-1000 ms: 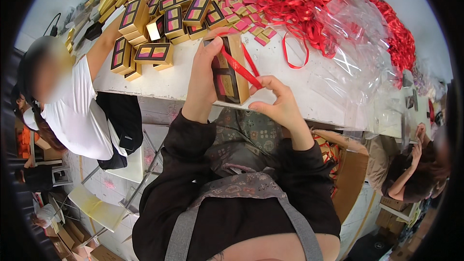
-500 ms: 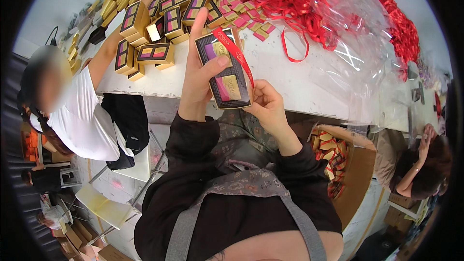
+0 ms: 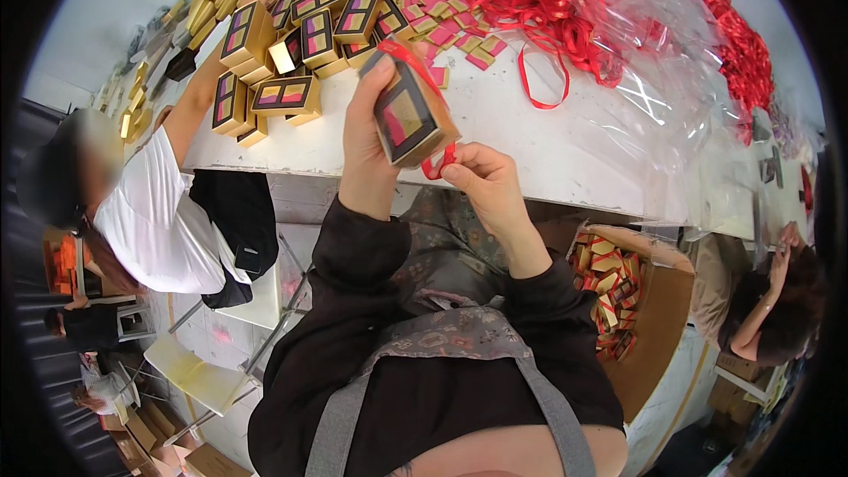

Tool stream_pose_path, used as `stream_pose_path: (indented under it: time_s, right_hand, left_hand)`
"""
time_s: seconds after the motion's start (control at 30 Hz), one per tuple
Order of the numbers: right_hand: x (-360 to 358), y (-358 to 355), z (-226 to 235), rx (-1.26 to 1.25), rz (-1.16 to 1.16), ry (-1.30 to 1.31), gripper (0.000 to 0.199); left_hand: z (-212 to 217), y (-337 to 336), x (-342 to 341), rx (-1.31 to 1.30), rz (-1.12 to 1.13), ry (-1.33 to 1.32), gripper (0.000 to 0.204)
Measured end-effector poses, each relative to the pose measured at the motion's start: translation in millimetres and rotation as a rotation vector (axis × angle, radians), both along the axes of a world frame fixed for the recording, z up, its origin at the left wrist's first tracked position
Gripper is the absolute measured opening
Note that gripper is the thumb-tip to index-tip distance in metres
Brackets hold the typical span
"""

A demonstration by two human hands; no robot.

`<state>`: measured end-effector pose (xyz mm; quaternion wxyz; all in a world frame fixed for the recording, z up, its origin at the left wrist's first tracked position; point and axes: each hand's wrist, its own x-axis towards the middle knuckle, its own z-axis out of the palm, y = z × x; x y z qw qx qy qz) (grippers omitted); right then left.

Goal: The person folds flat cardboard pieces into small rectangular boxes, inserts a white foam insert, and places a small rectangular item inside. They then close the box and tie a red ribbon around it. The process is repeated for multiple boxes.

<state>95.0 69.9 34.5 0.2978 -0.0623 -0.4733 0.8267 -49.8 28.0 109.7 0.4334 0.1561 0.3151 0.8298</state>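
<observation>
A small gold chocolate box point(image 3: 408, 115) with a dark windowed front is tilted above the table's near edge, gripped by my left hand point(image 3: 369, 128). Through its windows show pink and gold wrapped pieces. A red ribbon point(image 3: 413, 62) crosses the box's upper corner and runs down its right side. Below the box's lower right corner, my right hand point(image 3: 486, 178) pinches a loop of that ribbon between thumb and fingers. Part of the ribbon behind the box is hidden.
Stacked gold boxes point(image 3: 300, 35) stand at the left, where a co-worker's arm point(image 3: 199, 102) reaches past. Pink and gold pieces point(image 3: 450, 13) are heaped at the back. Tangled red ribbons point(image 3: 565, 22) and clear plastic point(image 3: 662, 71) lie right. A carton point(image 3: 658, 336) of ribboned boxes stands below.
The box has tipped and turned, showing its gold side. My left thumb has shifted from its front to its upper edge. My right hand now draws the ribbon out at the lower corner.
</observation>
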Motion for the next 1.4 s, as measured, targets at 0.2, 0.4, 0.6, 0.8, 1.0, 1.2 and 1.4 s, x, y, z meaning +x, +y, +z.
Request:
stream_pose_path:
  time_s: [0.2, 0.4, 0.6, 0.8, 1.0, 1.2, 1.4]
  right_hand:
    - [-17, -24, -6, -0.719, 0.172, 0.125, 0.017]
    - [-17, -23, -30, -0.944, 0.207, 0.343, 0.019]
    - [5, -29, -29, 0.165, -0.531, -0.25, 0.043]
    - [108, -27, -34, 0.226, -0.667, -0.286, 0.066]
    - [307, -21, 0, 0.914, -0.866, -1.576, 0.045]
    - [163, 75, 13, 1.576, -1.057, -1.175, 0.026]
    - [134, 165, 3, 1.848, -0.769, -0.94, 0.045]
  left_hand:
    - [-46, 18, -9, -0.005, 0.327, 0.117, 0.023]
    - [-61, 8, 2, 0.004, 0.638, 0.579, 0.052]
    - [-58, -10, 11, -0.076, 0.699, 0.695, 0.055]
    - [-82, -24, 107, 0.146, 0.096, 0.736, 0.063]
    - [-75, -13, 4, -0.713, 0.544, 1.955, 0.063]
    - [-113, 16, -13, -0.644, 0.346, 1.789, 0.062]
    - [-104, -2, -3, -0.585, 0.576, 1.738, 0.062]
